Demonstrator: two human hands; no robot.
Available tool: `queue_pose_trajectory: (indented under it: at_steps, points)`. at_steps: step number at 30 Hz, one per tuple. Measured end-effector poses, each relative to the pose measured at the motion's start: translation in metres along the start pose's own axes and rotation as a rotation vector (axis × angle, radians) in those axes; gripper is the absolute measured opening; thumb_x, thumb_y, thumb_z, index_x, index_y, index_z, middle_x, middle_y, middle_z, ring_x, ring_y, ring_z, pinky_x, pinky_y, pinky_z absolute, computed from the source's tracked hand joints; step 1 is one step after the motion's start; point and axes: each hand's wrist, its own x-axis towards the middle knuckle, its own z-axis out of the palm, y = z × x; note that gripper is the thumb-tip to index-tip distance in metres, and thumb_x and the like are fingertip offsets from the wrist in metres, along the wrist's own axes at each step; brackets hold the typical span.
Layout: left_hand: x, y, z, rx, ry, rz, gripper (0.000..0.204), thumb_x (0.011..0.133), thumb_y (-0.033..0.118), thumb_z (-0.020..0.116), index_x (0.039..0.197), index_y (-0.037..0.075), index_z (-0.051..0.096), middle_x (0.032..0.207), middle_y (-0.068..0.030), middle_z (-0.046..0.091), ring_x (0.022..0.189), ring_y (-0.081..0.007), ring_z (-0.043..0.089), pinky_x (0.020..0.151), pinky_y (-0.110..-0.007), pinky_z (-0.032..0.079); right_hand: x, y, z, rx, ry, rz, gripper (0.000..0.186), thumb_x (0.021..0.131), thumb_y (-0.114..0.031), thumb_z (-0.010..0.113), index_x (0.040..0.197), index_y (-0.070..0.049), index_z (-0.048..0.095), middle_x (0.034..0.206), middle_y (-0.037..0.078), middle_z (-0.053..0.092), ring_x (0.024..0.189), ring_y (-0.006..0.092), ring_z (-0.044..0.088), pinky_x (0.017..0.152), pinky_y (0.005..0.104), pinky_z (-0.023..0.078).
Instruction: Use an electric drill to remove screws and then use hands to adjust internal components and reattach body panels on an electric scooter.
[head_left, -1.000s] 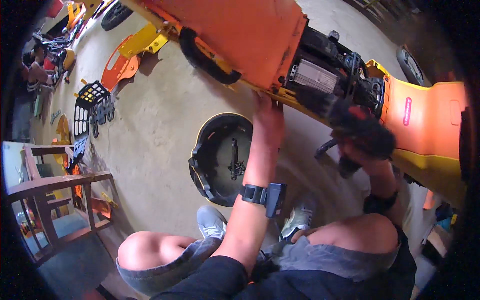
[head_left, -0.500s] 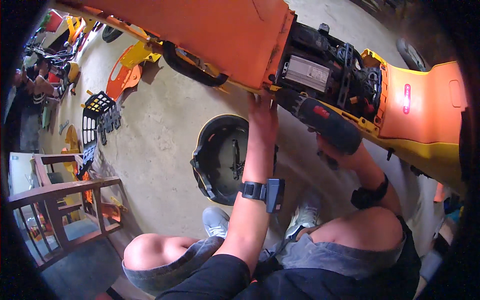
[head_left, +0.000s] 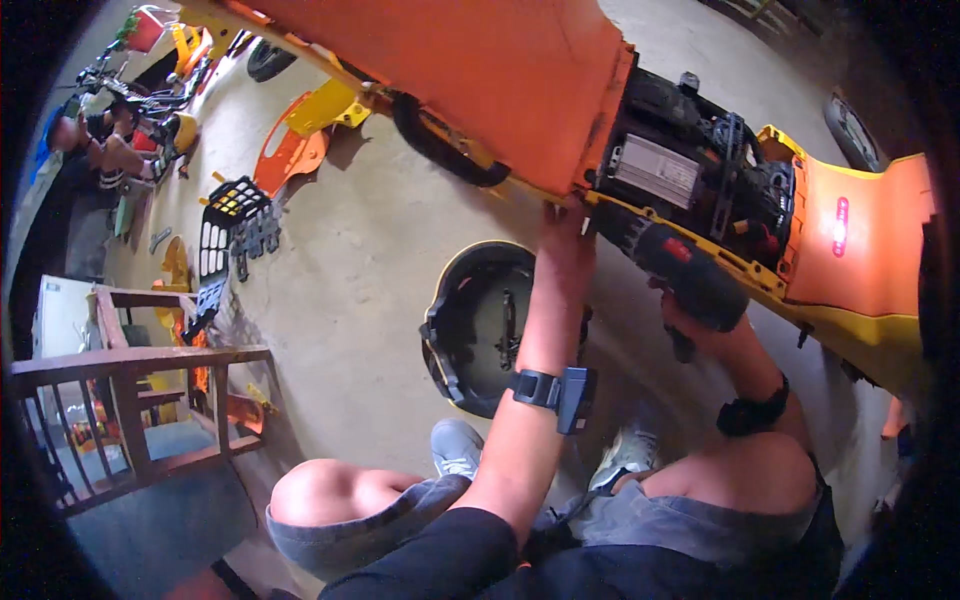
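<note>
My right hand (head_left: 680, 310) is shut on a black power drill with a red mark (head_left: 680, 265), whose front end rests against the yellow edge of an orange-and-yellow vehicle body (head_left: 480, 90). My left hand (head_left: 565, 230) is raised to that same edge beside the drill's tip, fingers closed; what they hold is too small or hidden to tell. An open bay in the body shows a silver finned box (head_left: 655, 175) among black parts and cables. Below, a round black-and-yellow shell (head_left: 455, 310) lies on the floor with small dark parts inside.
A wooden railed chair (head_left: 135, 365) stands at the left. Orange-and-yellow panels (head_left: 290, 155) and black grid parts (head_left: 230, 220) lie on the floor. Another person (head_left: 105, 150) sits at the far upper left among vehicle parts. A loose wheel (head_left: 850, 130) lies beyond the body.
The drill and my right hand have moved up and left to the body's edge, the drill now sharp rather than blurred. My left hand stays at the edge. The view has shifted slightly.
</note>
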Motion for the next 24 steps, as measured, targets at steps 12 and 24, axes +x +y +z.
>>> queue_pose_trajectory:
  at_steps: [12, 24]
  points:
    - [0.013, 0.020, -0.058, 0.215, -0.176, 0.233, 0.059, 0.093, 0.013, 0.062, 0.143, 0.012, 0.032, 0.137, -0.0137, 0.046, 0.126, -0.0284, 0.045, 0.103, -0.042, 0.040, 0.013, -0.006, 0.032, 0.148, -0.028, -0.061, 0.040, 0.086, -0.008, 0.067, 0.124, -0.008, 0.057, 0.107, 0.004, 0.065, 0.087, 0.0125, 0.061, 0.075, 0.0300, 0.051]
    - [0.006, 0.014, -0.018, -0.002, -0.177, 0.076, 0.041, 0.100, 0.017, 0.051, 0.137, 0.013, 0.036, 0.125, -0.0071, 0.053, 0.114, -0.0197, 0.054, 0.097, -0.040, 0.047, 0.003, -0.013, 0.036, 0.061, 0.079, 0.046, 0.038, 0.080, -0.008, 0.071, 0.116, -0.006, 0.059, 0.103, 0.006, 0.067, 0.095, 0.0169, 0.064, 0.081, 0.0331, 0.049]
